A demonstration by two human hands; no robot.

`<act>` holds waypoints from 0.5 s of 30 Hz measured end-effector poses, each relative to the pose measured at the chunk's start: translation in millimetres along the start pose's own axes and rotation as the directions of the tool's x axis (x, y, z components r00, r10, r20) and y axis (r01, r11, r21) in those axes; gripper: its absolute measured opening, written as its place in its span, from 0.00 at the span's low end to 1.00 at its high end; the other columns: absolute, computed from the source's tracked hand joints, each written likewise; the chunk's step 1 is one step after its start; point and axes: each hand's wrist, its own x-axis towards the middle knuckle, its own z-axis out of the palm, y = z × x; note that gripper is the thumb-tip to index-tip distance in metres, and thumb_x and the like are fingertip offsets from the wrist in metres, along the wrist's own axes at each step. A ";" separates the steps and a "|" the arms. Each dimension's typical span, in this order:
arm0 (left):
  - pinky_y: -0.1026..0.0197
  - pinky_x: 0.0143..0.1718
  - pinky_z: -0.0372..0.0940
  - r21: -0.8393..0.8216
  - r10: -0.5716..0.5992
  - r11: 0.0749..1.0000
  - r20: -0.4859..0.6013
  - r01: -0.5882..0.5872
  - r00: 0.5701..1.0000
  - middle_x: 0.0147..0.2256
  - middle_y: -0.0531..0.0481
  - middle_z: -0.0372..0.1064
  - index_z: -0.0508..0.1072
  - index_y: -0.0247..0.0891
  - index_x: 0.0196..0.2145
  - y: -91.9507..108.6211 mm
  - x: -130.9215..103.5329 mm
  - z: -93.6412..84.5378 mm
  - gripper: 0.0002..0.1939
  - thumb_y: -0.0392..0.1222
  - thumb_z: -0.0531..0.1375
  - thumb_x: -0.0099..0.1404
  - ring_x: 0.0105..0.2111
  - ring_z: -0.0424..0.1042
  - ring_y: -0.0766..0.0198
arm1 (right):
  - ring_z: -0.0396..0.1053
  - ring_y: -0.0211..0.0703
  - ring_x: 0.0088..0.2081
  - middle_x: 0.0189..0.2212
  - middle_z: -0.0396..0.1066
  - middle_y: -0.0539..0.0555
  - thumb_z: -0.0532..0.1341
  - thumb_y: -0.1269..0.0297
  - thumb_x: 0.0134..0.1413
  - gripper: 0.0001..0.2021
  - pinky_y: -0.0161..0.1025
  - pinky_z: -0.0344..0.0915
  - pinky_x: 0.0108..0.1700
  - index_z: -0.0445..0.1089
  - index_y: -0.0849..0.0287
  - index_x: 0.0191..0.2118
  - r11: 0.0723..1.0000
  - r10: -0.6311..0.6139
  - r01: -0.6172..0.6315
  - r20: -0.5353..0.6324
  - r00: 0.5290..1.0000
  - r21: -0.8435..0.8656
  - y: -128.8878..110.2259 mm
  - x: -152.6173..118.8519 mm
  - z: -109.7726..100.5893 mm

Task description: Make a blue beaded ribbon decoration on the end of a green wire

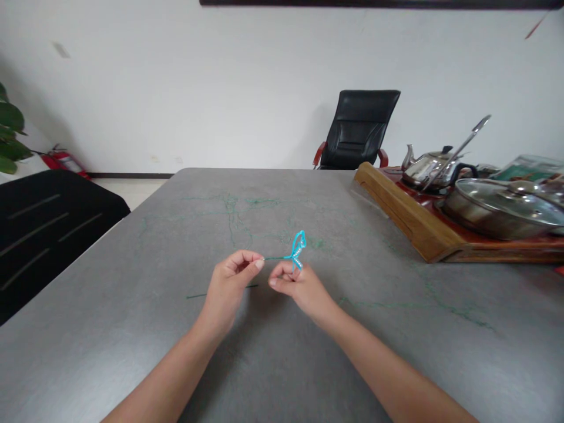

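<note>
My left hand pinches the end of a thin green wire stem between thumb and forefinger. At the stem's right end is a bright blue looped shape with small pale bead-like dots, like petals or leaves. My right hand is just below and right of the stem, thumb and curled fingers together in a pinch. Whether anything is between those fingertips is too small to see. On the table, a thin dark green stick lies partly hidden behind my left hand.
The grey table carries faint green scribbled marks. On the right, a wooden tea tray holds a metal kettle and a glass-lidded pan. Behind the table stands a black chair; another black seat is at left.
</note>
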 end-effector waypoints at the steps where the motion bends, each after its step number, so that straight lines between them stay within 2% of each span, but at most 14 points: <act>1: 0.66 0.37 0.58 -0.001 0.001 1.000 -0.013 -0.001 1.000 0.28 0.55 0.69 0.75 0.38 0.29 -1.6 0.4 -0.7 0.07 0.43 0.65 0.56 0.32 0.65 0.67 | 0.47 0.32 0.19 0.14 0.49 0.41 0.61 0.63 0.47 0.07 0.34 0.42 0.24 0.65 0.58 0.24 1.000 -0.003 0.003 -0.006 1.000 -0.013 -0.5 -1.8 2.7; 5: 0.64 0.38 0.58 0.063 0.039 0.997 -0.062 -0.035 0.997 0.29 0.54 0.70 0.75 0.38 0.30 -7.3 2.0 -4.0 0.06 0.43 0.64 0.58 0.32 0.66 0.66 | 0.47 0.32 0.19 0.15 0.47 0.41 0.60 0.65 0.52 0.07 0.34 0.42 0.24 0.66 0.58 0.25 0.994 -0.053 0.048 -0.040 0.998 -0.102 -7.4 -11.7 14.3; 9: 0.62 0.39 0.59 0.238 0.145 0.963 -0.061 -0.127 0.988 0.30 0.52 0.71 0.74 0.38 0.31 -6.7 1.3 -5.5 0.05 0.42 0.62 0.61 0.35 0.68 0.63 | 0.48 0.32 0.20 0.15 0.49 0.41 0.59 0.67 0.55 0.08 0.33 0.44 0.24 0.67 0.58 0.26 0.974 -0.102 0.082 -0.083 0.991 -0.211 -17.2 -21.6 22.1; 12: 0.60 0.39 0.59 0.422 0.266 0.877 -0.030 -0.229 0.964 0.31 0.51 0.71 0.74 0.37 0.31 -2.6 -1.4 -5.1 0.06 0.40 0.59 0.63 0.35 0.68 0.62 | 0.55 0.31 0.21 0.17 0.56 0.42 0.58 0.69 0.57 0.08 0.32 0.48 0.25 0.68 0.58 0.27 0.919 -0.194 0.156 -0.069 0.979 -0.362 -24.0 -26.8 22.6; 15: 0.59 0.38 0.59 0.586 0.428 0.718 0.054 -0.376 0.902 0.29 0.51 0.69 0.72 0.37 0.30 1.1 -4.1 -4.3 0.06 0.37 0.58 0.65 0.35 0.67 0.60 | 0.65 0.34 0.28 0.24 0.68 0.47 0.57 0.71 0.59 0.08 0.32 0.55 0.32 0.71 0.59 0.30 0.790 -0.341 0.277 -0.016 0.940 -0.547 -29.3 -30.9 20.1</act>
